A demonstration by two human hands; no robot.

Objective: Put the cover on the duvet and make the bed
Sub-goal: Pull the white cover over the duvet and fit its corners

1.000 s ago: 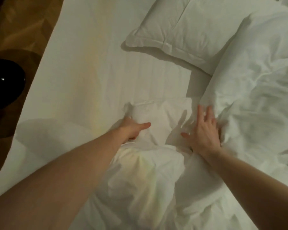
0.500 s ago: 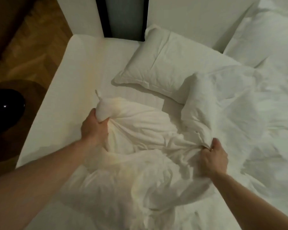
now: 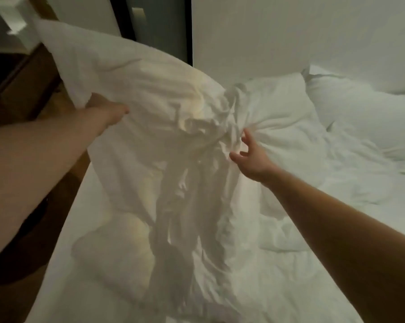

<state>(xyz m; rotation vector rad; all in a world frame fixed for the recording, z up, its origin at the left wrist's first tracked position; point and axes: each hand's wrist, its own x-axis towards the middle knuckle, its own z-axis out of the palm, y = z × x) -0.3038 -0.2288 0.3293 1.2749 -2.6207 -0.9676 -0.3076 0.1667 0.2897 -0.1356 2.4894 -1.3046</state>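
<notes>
The white duvet in its cover (image 3: 164, 117) is lifted off the bed in a big crumpled fold that hangs down to the mattress. My left hand (image 3: 106, 111) grips its raised left part, fingers buried in the cloth and only the thumb showing. My right hand (image 3: 245, 155) is at the bunched gather in the middle, fingers spread and loose, touching the fabric without closing round it. More of the duvet (image 3: 336, 178) lies rumpled across the right side of the bed.
Two white pillows (image 3: 280, 101) (image 3: 364, 117) lie at the head of the bed against a white headboard (image 3: 266, 31). The bare white sheet (image 3: 85, 229) shows at the left edge. Wooden furniture (image 3: 22, 89) and a dark round object (image 3: 15, 257) stand left of the bed.
Both hands lifted the duvet up off the mattress and to the left. My right hand has loosened its fist on the cloth and its fingers are now spread.
</notes>
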